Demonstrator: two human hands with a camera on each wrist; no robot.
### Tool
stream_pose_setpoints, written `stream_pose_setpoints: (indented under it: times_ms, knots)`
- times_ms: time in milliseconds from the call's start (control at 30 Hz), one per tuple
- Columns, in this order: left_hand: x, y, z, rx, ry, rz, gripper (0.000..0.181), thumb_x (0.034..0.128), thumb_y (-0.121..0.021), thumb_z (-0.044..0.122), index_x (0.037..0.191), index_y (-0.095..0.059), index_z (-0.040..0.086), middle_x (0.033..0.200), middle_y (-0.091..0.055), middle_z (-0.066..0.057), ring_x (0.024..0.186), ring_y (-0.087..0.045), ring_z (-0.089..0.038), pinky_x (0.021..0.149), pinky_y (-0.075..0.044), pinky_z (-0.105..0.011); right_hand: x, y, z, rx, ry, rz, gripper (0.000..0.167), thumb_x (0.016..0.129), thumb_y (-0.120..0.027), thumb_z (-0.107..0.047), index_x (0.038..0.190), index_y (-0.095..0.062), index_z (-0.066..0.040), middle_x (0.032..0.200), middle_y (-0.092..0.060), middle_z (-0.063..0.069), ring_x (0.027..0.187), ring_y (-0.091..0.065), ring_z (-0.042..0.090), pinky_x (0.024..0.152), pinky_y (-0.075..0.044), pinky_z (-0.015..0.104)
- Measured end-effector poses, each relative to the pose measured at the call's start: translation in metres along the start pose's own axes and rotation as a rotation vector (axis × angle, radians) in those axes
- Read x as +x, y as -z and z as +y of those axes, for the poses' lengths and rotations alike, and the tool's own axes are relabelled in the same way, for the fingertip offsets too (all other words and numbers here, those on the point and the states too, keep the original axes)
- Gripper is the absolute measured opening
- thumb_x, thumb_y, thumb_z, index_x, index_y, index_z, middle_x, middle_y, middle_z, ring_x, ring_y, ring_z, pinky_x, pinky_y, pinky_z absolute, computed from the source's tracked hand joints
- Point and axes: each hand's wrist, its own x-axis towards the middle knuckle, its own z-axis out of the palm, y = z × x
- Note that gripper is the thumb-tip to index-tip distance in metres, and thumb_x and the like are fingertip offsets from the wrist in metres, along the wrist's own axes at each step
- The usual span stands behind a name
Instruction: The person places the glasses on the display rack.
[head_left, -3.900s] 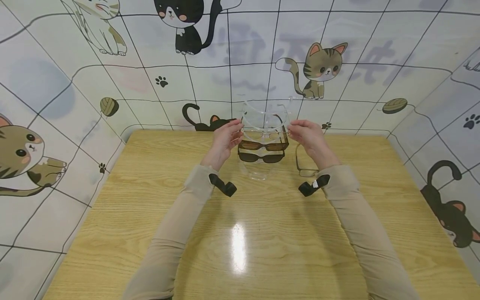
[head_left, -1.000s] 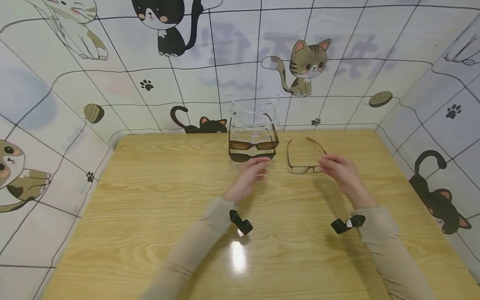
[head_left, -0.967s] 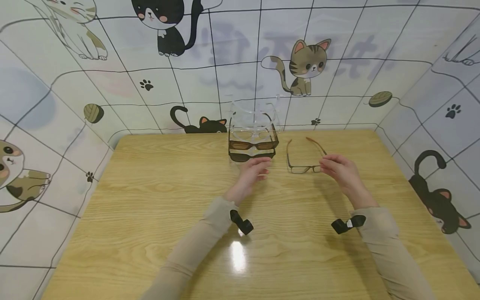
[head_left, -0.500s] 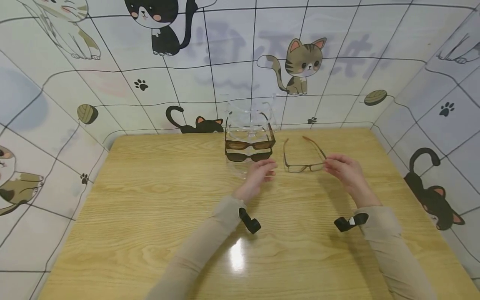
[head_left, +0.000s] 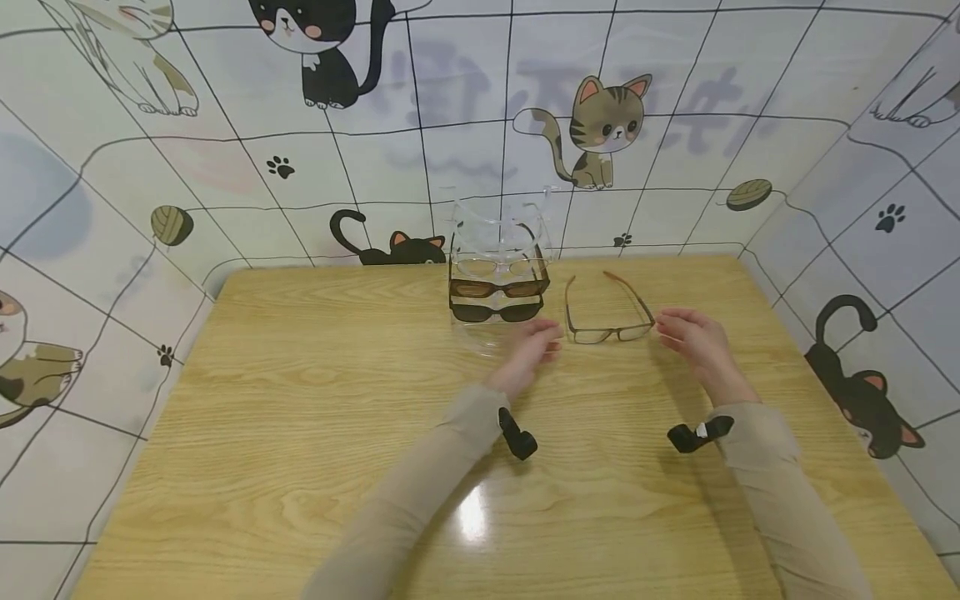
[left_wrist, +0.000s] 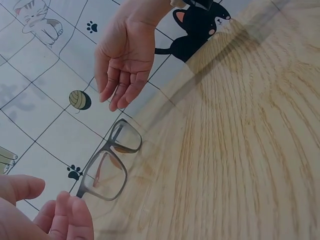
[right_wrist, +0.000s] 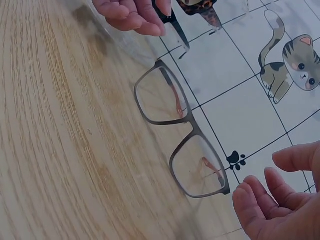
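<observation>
Grey-framed eyeglasses (head_left: 592, 336) with orange-brown temple tips lie unfolded on the table, lenses toward me. My left hand (head_left: 531, 354) is just left of their front corner, fingers relaxed and holding nothing. Beyond the opposite corner is my right hand (head_left: 701, 346), thumb and fingers apart. In the right wrist view a small gap shows between the right fingertips (right_wrist: 243, 194) and the eyeglasses (right_wrist: 192, 126). Whether the left fingertips (left_wrist: 80, 212) touch the frame, I cannot tell from the left wrist view.
Left of the eyeglasses stands a clear display stand (head_left: 480, 340) by the back wall. It bears black sunglasses (head_left: 471, 313), brown sunglasses (head_left: 471, 289) and thin-rimmed glasses (head_left: 480, 267). Cat-patterned walls (head_left: 360, 167) border the wooden table (head_left: 300, 400) at the back and sides.
Both hands have left the thin-rimmed glasses on the stand. My right hand then pinched the grey eyeglasses' right corner and has let go. My left hand has moved right, toward their left corner.
</observation>
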Motion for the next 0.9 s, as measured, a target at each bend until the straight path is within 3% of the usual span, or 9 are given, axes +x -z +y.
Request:
stream_pose_setpoints:
  times_ms: [100,333,567,900]
  knots:
    - [0.004,-0.005,-0.002,0.002,0.005,0.008,0.021,0.0869,-0.064,0.006,0.107,-0.064,0.0,0.091,-0.061,-0.001,0.073,-0.059,-0.014,0.074,-0.054,-0.028,0.004,0.002,0.003,-0.014,0.005,-0.009,0.009,0.095,-0.054,-0.013,0.104,-0.052,-0.013,0.09,-0.061,-0.013,0.085,-0.057,-0.001,0.078,-0.05,0.012]
    - [0.014,-0.015,-0.01,0.018,-0.009,0.073,0.021,0.0847,-0.065,0.005,0.105,-0.066,-0.001,0.082,-0.064,-0.004,0.069,-0.059,-0.013,0.059,-0.049,-0.019,0.016,0.003,0.007,-0.006,-0.031,0.007,0.005,0.096,-0.052,-0.013,0.098,-0.054,-0.018,0.085,-0.061,-0.015,0.087,-0.056,0.001,0.077,-0.049,0.012]
    - [0.017,-0.024,-0.012,0.02,-0.006,0.121,0.019,0.0848,-0.066,0.006,0.103,-0.066,0.001,0.084,-0.063,-0.004,0.072,-0.059,-0.013,0.065,-0.052,-0.023,0.025,0.003,0.009,-0.045,-0.093,0.027,0.006,0.096,-0.053,-0.016,0.102,-0.052,-0.018,0.098,-0.056,-0.009,0.093,-0.054,0.003,0.094,-0.044,0.019]
    - [0.017,-0.036,-0.011,0.051,0.016,0.164,0.022,0.0847,-0.065,0.004,0.106,-0.065,0.003,0.084,-0.064,-0.003,0.077,-0.063,-0.015,0.07,-0.053,-0.024,0.032,0.0,0.013,0.089,-0.112,0.076,0.008,0.095,-0.051,-0.004,0.096,-0.055,-0.01,0.08,-0.061,-0.006,0.075,-0.058,0.005,0.071,-0.053,0.016]
